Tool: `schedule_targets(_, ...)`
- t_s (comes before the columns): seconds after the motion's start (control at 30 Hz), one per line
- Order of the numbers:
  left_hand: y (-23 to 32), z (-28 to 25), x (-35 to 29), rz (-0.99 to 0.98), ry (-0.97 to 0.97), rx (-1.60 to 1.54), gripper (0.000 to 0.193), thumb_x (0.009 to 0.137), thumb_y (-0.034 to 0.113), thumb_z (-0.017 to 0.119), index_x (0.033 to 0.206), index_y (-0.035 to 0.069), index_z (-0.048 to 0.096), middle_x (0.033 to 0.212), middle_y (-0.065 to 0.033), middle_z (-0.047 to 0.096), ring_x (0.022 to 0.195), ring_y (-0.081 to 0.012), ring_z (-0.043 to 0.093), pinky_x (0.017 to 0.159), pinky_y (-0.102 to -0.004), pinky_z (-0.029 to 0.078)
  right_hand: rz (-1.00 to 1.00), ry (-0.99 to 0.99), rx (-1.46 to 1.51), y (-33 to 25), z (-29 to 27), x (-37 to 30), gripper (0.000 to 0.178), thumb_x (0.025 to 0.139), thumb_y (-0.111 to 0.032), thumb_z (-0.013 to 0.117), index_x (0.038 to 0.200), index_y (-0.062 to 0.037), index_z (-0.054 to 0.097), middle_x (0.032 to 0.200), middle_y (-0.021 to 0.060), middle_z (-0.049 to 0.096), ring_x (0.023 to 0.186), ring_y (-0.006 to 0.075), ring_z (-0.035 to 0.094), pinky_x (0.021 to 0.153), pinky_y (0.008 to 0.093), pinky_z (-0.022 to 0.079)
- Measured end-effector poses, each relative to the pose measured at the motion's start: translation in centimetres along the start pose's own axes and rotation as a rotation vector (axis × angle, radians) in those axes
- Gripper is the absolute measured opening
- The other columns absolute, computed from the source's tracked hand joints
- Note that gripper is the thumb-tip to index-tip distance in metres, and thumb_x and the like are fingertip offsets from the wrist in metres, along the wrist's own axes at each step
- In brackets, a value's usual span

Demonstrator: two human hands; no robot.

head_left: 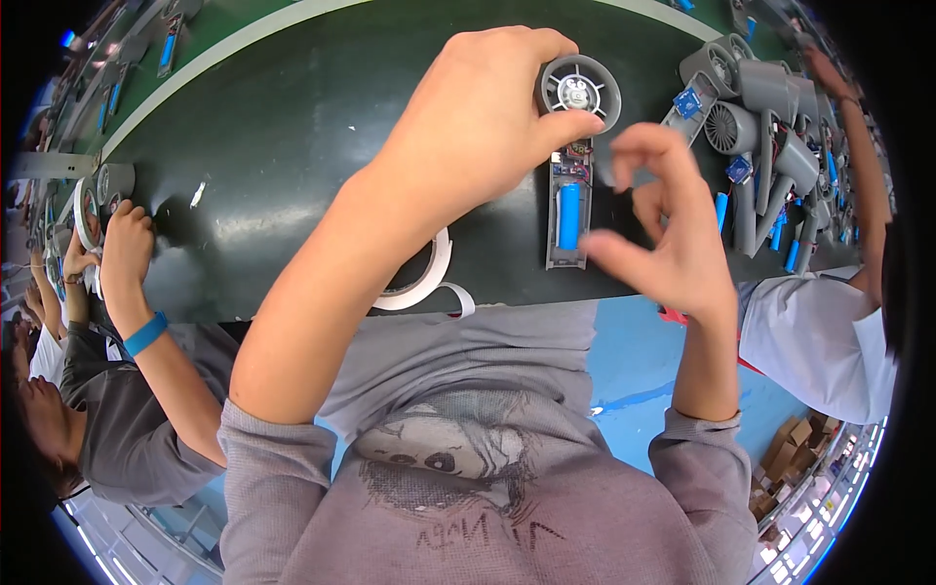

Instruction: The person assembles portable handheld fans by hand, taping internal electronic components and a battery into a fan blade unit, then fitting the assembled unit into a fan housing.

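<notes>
My left hand [478, 117] grips the round grey head of a handheld fan [577, 94], thumb on the near rim and fingers round the far side. Spokes and a pale hub show inside the ring. The fan's opened handle points toward me, baring a blue cylindrical battery [569, 216] and a small circuit board [570, 166]. Just right of the handle is my right hand [673, 224], fingers curved and apart, nothing visible between them. Its fingertips are slightly blurred, and its thumb is close to the handle's side; whether they touch I cannot tell.
A white tape roll [429, 285] lies under my left forearm at the table's near edge. Grey fan parts [760, 83] with blue batteries are heaped at the right, beside another person's arm [858, 166]. At the left, a co-worker's hand [127, 244] is near grey parts.
</notes>
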State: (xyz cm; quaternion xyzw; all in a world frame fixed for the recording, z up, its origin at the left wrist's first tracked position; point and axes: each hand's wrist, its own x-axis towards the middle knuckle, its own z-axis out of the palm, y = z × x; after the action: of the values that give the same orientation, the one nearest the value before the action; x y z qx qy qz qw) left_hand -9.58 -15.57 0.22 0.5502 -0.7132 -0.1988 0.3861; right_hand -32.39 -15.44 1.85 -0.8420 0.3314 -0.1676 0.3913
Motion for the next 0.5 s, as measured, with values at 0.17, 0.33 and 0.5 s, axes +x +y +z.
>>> schedule_targets(0.17,0.9,-0.3,0.3,0.013,0.002,-0.012,0.054,0.08,0.025,0.089,0.124,-0.001,0.072,0.065,-0.011,0.067,0.056,-0.0156,0.06,0.056,-0.0318,0.047,0.271,0.146,0.09,-0.4,2.2,-0.3,0.064,0.082,-0.006,0.082,0.136,0.0002,0.048,0.087,0.0051,0.065,0.055,0.0061,0.05,0.049,0.0252,0.036)
schedule_targets(0.33,0.4,-1.4,-0.8,-0.065,0.001,-0.035,0.053,0.082,0.022,0.087,0.125,-0.003,0.07,0.07,-0.013,0.069,0.056,-0.0162,0.06,0.059,-0.0318,0.049,0.365,0.077,0.439,-0.7,3.0,0.5,0.066,0.087,0.004,0.076,0.144,0.001,0.042,0.088,0.0028,0.066,0.062,0.0015,0.052,0.052,0.0211,0.037)
schedule_targets(0.5,0.9,-5.4,-6.6,-0.04,0.256,0.008,0.043,0.082,0.013,0.081,0.121,-0.003,0.071,0.106,-0.0178,0.072,0.093,-0.0241,0.068,0.084,-0.0332,0.052,0.255,0.086,0.738,1.3,2.9,4.7,0.061,0.093,-0.002,0.072,0.147,-0.0022,0.044,0.09,0.0006,0.067,0.064,0.0015,0.051,0.053,0.0202,0.036)
